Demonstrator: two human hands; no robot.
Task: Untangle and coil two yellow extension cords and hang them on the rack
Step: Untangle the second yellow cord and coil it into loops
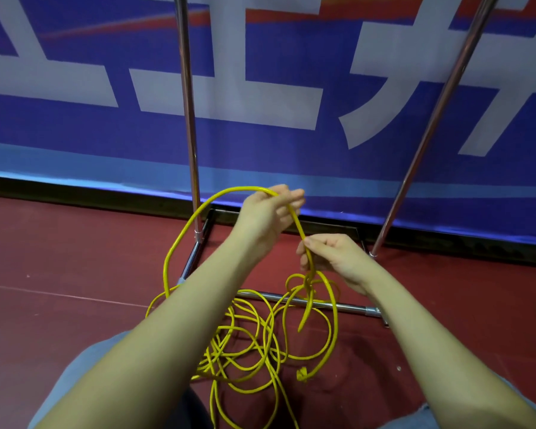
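A tangle of yellow extension cord [248, 342] lies on the red floor in front of me, partly over the rack's base. My left hand [266, 215] is raised and holds a strand that arcs left and down into the heap. Below it, my right hand [331, 258] pinches the same strand between thumb and fingers, and the cord hangs on from there into small loops. A yellow plug end [302, 374] rests on the floor at the right of the pile. I cannot tell the two cords apart in the tangle.
The chrome rack has two uprights, the left one [190, 119] and the right one [440, 119], and a low base bar [347, 308] across the floor. A blue banner [75, 134] with white characters stands right behind it. My knees in grey-blue trousers [75, 385] fill the bottom corners.
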